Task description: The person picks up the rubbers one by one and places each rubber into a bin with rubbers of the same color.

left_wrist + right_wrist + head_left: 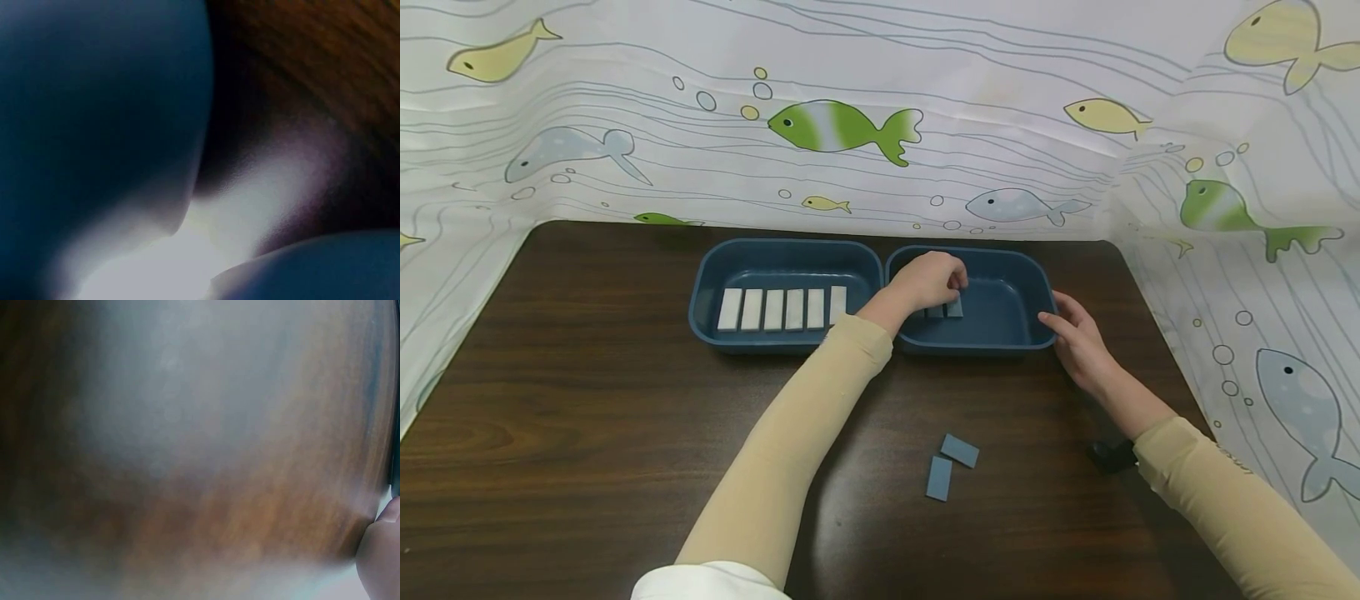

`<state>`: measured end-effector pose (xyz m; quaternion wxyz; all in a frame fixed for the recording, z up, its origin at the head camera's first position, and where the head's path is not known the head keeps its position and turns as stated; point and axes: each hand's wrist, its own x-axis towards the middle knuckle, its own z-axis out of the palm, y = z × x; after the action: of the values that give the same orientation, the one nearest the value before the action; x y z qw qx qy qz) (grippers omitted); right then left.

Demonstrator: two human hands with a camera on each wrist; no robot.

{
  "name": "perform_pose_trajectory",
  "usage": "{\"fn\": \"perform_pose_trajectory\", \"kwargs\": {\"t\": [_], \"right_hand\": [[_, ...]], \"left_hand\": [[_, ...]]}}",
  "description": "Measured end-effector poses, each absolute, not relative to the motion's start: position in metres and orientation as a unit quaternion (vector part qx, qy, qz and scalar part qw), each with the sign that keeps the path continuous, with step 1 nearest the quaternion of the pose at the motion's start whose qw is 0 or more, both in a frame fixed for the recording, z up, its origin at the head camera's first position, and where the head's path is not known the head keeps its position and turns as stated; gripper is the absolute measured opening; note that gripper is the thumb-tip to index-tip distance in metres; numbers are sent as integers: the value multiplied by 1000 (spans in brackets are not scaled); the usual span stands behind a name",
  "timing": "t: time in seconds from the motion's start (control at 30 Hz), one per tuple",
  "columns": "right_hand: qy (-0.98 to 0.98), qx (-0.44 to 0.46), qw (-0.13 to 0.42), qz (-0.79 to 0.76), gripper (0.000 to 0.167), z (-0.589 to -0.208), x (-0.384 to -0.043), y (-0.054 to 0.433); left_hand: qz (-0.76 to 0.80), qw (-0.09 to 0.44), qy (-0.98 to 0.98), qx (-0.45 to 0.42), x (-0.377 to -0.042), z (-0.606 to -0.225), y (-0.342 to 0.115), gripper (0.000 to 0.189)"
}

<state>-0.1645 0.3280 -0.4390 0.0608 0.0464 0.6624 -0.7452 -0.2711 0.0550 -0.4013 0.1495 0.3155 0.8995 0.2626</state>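
My left hand (925,279) reaches into the right blue bin (977,345), its fingertips pinching the top end of a grey-blue tile (955,309). Beside that tile, another grey-blue tile (935,312) lies partly hidden under the hand. At the bin's right end, my right hand (1078,342) grips the rim, thumb on top and fingers along the outside. Part of this hand also shows at the lower right of the right wrist view. Two loose grey-blue tiles, one angled (960,451) and one nearly upright (938,478), lie on the table in front.
Close on the left stands a second blue bin (700,327), with white tiles (773,310) lined up in a row. A dark object (1111,457) lies by the right sleeve. Fish-patterned sheeting (850,183) borders the brown table (587,417) at the back and sides.
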Motion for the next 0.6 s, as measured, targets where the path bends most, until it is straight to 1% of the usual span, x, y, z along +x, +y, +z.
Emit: {"fn": "perform_pose_trajectory", "kwargs": {"t": [0.2,0.37,0.6], "right_hand": [[664,48,58,-744,25,-440,-164,328],[661,44,58,-747,26,-440,-164,328],[663,42,59,-745,26,-440,-165,328]], "left_hand": [[297,134,889,322,-269,-402,55,20],[335,135,879,311,-264,-397,54,20],[341,133,879,305,-260,-389,52,19]]}}
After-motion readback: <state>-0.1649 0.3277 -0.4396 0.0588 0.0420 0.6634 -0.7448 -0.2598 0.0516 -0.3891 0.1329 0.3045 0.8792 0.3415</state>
